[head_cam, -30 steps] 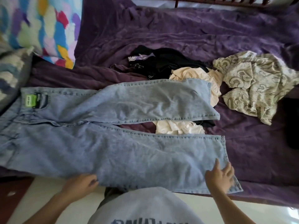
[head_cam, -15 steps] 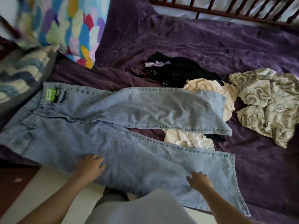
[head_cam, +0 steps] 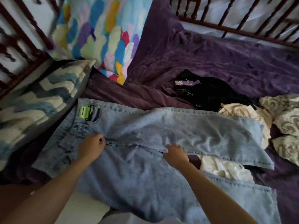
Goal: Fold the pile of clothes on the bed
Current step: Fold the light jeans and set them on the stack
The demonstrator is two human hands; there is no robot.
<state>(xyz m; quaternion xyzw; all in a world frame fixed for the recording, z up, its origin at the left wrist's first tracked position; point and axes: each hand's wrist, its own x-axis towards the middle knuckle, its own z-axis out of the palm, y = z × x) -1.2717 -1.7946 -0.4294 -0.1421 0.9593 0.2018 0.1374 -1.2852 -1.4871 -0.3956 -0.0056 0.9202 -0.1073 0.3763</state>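
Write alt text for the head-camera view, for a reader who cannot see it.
Light-blue jeans lie spread on a purple bedcover, the left hand gripping the crotch seam and the right hand gripping the inner edge of the far leg. Black, cream and patterned clothes lie bunched by the hems; two pillows sit at the left.

On the purple bed (head_cam: pixel 210 59), left hand (head_cam: pixel 91 147) and right hand (head_cam: pixel 175 153) each pinch the light-blue jeans (head_cam: pixel 186 126).

Green tag (head_cam: pixel 85 112) at the waist of the jeans (head_cam: pixel 145 123): dark block lettering running sideways, too blurred to read. Black garment (head_cam: pixel 210 92): pale purple print (head_cam: pixel 182 82), letters look like "UE", rest creased and illegible. White marks below it are unreadable.
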